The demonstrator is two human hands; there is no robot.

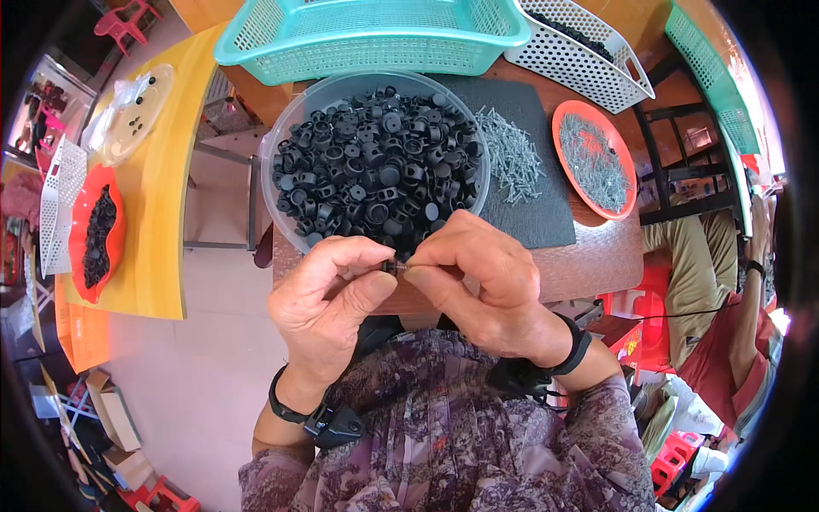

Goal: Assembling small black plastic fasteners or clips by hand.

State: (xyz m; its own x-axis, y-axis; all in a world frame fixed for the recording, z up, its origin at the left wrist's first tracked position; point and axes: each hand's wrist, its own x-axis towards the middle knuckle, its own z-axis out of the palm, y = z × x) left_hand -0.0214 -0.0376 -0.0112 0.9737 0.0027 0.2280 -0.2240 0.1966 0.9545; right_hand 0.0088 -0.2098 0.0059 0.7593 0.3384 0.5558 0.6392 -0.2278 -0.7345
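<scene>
A small black part (390,266) is pinched between thumb and forefinger of the left hand (324,288); just beside it, a thin metal piece (403,265) is pinched likewise by the right hand (486,277). Beyond both hands, black pieces (375,162) are held in a tub (316,96) on the desk (589,269)

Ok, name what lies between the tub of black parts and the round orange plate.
In the head view, a pile of metal fasteners lies there, on a dark mat.
</scene>
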